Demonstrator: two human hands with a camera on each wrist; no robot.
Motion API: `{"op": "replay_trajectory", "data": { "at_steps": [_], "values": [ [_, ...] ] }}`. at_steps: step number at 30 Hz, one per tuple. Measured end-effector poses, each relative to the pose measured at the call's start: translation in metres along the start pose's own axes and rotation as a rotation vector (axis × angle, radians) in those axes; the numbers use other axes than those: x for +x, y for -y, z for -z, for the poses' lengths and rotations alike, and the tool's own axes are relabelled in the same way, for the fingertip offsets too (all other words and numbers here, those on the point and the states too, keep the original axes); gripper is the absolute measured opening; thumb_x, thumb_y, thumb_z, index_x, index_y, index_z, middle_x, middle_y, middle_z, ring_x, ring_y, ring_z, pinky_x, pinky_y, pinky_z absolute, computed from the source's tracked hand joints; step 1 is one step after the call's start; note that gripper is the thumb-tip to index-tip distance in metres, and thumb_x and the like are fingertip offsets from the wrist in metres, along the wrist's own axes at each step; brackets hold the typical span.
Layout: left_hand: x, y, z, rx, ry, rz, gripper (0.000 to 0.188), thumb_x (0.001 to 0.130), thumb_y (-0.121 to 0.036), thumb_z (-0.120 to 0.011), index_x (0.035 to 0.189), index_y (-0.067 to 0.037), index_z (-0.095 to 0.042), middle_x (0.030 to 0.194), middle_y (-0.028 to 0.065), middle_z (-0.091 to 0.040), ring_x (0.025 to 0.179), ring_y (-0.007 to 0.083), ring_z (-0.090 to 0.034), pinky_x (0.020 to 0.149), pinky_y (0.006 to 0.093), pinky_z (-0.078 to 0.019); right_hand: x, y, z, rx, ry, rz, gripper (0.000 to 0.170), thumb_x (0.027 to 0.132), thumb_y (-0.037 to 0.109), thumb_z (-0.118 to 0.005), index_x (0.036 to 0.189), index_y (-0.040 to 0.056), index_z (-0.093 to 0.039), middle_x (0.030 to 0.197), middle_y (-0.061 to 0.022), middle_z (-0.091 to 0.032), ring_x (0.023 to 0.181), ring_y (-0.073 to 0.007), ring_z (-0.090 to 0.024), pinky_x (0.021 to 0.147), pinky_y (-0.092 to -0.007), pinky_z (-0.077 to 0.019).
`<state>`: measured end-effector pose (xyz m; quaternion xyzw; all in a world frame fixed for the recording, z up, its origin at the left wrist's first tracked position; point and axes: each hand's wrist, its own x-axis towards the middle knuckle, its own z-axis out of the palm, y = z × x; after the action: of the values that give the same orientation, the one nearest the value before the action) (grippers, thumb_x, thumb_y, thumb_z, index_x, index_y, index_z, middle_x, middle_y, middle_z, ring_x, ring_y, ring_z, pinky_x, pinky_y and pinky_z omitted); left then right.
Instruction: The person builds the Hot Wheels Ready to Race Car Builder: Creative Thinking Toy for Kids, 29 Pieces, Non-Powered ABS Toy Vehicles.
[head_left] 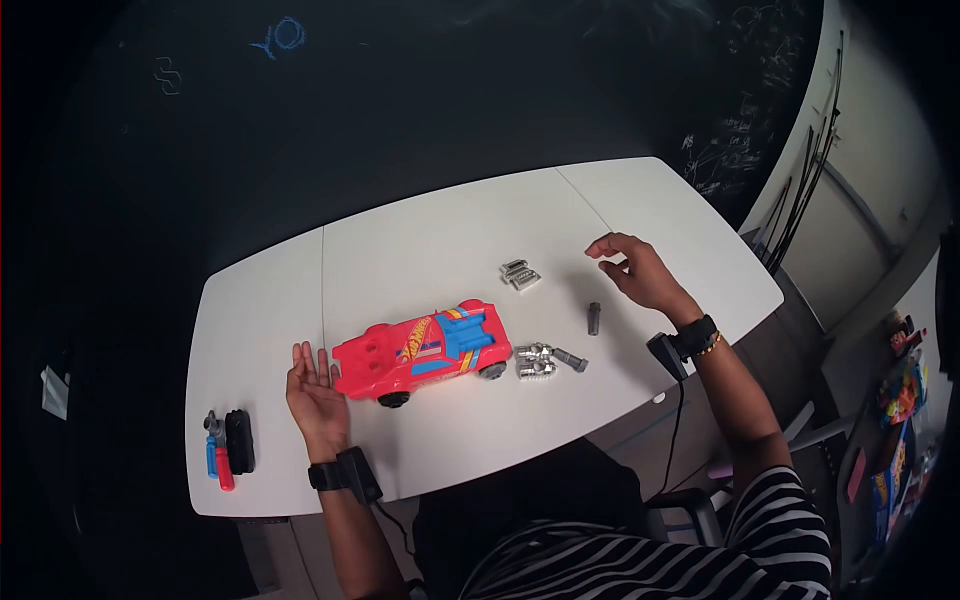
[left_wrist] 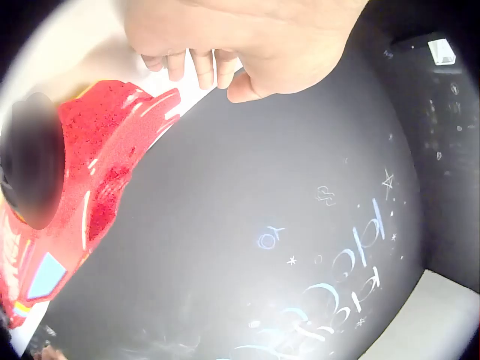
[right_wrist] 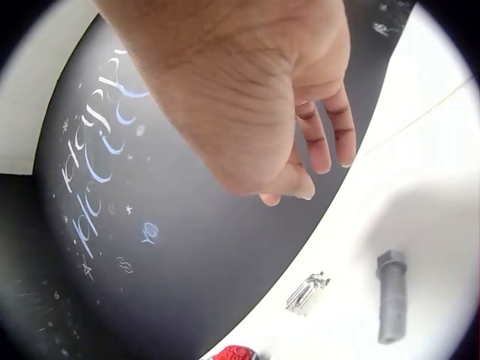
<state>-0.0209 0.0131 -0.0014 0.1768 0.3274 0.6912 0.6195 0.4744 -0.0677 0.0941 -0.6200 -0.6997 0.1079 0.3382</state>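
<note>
A red toy car [head_left: 420,350] with blue and yellow trim stands on the white table. My left hand [head_left: 318,400] is at its left end, fingers extended and holding nothing; in the left wrist view they hang over the table beside the car body [left_wrist: 105,165]. My right hand [head_left: 642,280] hovers over the table's right part with loosely bent fingers and nothing in them. Below it lies a grey plastic bolt [right_wrist: 392,296]. A second grey bolt [head_left: 571,360] lies against a silver toy engine piece [head_left: 535,362] by the car's right end. Farther back sits another silver piece [head_left: 520,274].
At the table's left end lie a blue-handled tool [head_left: 212,460], a red-handled one [head_left: 224,470] and a black oblong thing [head_left: 239,441]. A blackboard [head_left: 400,120] rises behind the table [head_left: 260,300]. Cables hang from both wrist cameras.
</note>
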Motion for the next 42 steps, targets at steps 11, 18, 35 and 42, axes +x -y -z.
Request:
{"op": "replay_trajectory", "data": {
  "at_steps": [11,18,35,42],
  "values": [
    [-0.003,0.016,-0.007,0.097,0.144,0.043,0.063,0.106,-0.022,-0.051,0.164,-0.005,-0.03,0.167,0.0078,-0.038,0.151,0.023,-0.038,0.124,0.0409,-0.0342,0.057,0.001,-0.058,-0.077,0.166,0.1,0.025,0.099,0.01,-0.07,0.123,0.0069,-0.07,0.117,-0.0069,-0.072,0.109,-0.022,-0.069,0.095,-0.0364,-0.0569],
    [-0.012,0.019,-0.01,0.198,0.318,0.091,0.069,0.103,-0.011,-0.05,0.166,-0.004,-0.023,0.169,0.0154,-0.031,0.15,0.0273,-0.041,0.121,0.0436,-0.0395,0.083,0.001,-0.104,-0.446,0.238,0.128,0.023,0.093,0.016,-0.074,0.115,0.0125,-0.076,0.112,-0.0083,-0.072,0.107,-0.0317,-0.067,0.098,-0.0394,-0.054],
    [-0.01,0.023,-0.003,0.178,0.384,0.143,0.062,0.105,-0.005,-0.048,0.163,-0.016,-0.027,0.167,0.0153,-0.034,0.149,0.0298,-0.043,0.121,0.0471,-0.0418,0.044,0.103,-0.1,-0.124,0.333,0.302,0.017,0.092,0.015,-0.077,0.108,0.0121,-0.078,0.105,-0.0059,-0.074,0.106,-0.0271,-0.064,0.096,-0.0381,-0.0527],
    [-0.012,0.022,-0.004,0.175,0.386,0.157,0.065,0.105,-0.004,-0.046,0.165,-0.015,-0.024,0.17,0.0165,-0.029,0.153,0.0303,-0.037,0.124,0.0476,-0.0373,0.047,0.106,-0.12,-0.306,0.375,0.353,0.015,0.088,0.019,-0.08,0.102,0.0124,-0.079,0.097,-0.0031,-0.072,0.105,-0.0243,-0.062,0.091,-0.0368,-0.0551]
  ]
}}
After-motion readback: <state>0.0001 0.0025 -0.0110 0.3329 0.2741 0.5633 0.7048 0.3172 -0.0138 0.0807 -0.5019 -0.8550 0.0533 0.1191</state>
